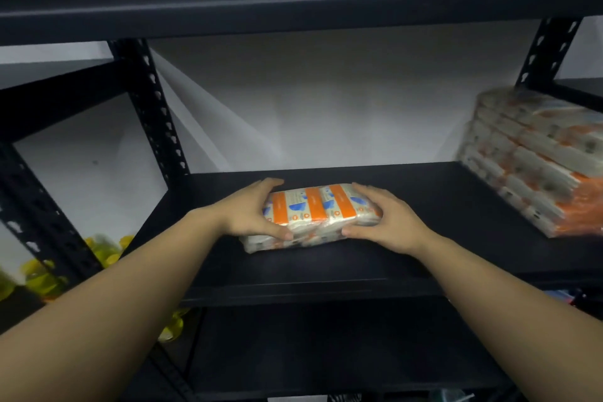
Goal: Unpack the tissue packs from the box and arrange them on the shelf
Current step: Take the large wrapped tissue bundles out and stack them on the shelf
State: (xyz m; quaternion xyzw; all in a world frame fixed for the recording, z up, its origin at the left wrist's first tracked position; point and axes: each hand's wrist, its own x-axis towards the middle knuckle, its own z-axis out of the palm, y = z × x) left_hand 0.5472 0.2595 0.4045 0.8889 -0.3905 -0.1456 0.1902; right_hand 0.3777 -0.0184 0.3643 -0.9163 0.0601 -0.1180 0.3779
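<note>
Orange-banded tissue pack [310,217] sits mid-shelf [408,258], gripped at its ends by your left hand [251,215] and right hand [388,222]. Squeeze unevenly and the slippery wrap may buckle; leave it here and it stays well apart from the stack [535,160].

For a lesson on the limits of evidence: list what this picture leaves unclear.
- Box: not in the head view at all.
- Print on the held pack: too small to read.
- Stack on the shelf: blurred and cut by the right edge, count uncertain.
- Yellow things: blurred, partly behind the post.
</note>
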